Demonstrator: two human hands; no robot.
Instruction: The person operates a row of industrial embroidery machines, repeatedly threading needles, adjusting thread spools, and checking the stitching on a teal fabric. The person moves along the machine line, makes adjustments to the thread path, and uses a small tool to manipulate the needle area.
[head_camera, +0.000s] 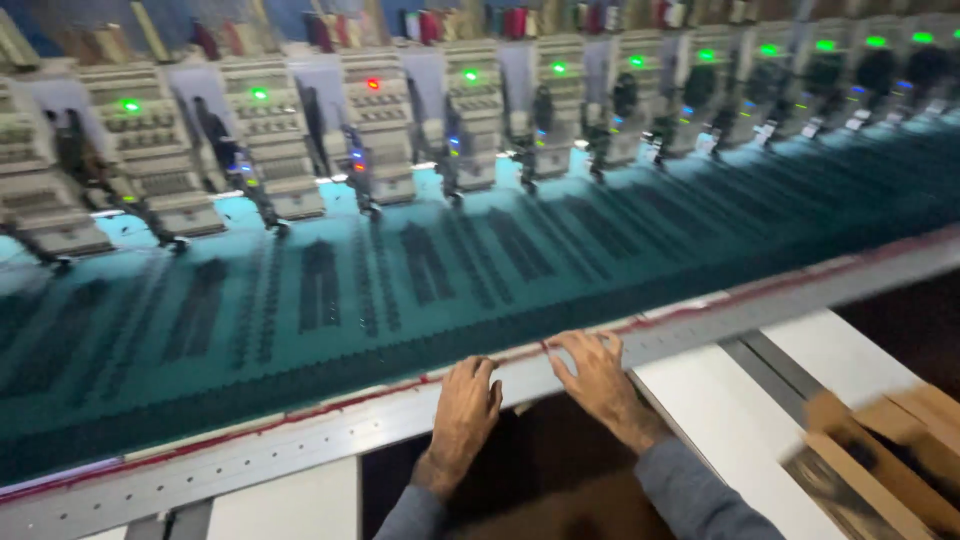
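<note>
Both of my hands rest on the grey metal frame rail (300, 440) along the near edge of a long embroidery machine. My left hand (465, 405) lies palm down on the rail, fingers curled over its far edge. My right hand (592, 372) sits just to its right, fingers spread, fingertips touching the red-edged border of the stretched teal fabric (330, 330). Dark embroidered column patterns (318, 285) run across the fabric. Neither hand holds anything.
A row of several beige embroidery heads (270, 130) with green lights, one (373, 84) showing red, stands over the fabric's far side. White table panels (730, 420) lie below the rail. Brown cardboard boxes (890, 450) sit at the lower right.
</note>
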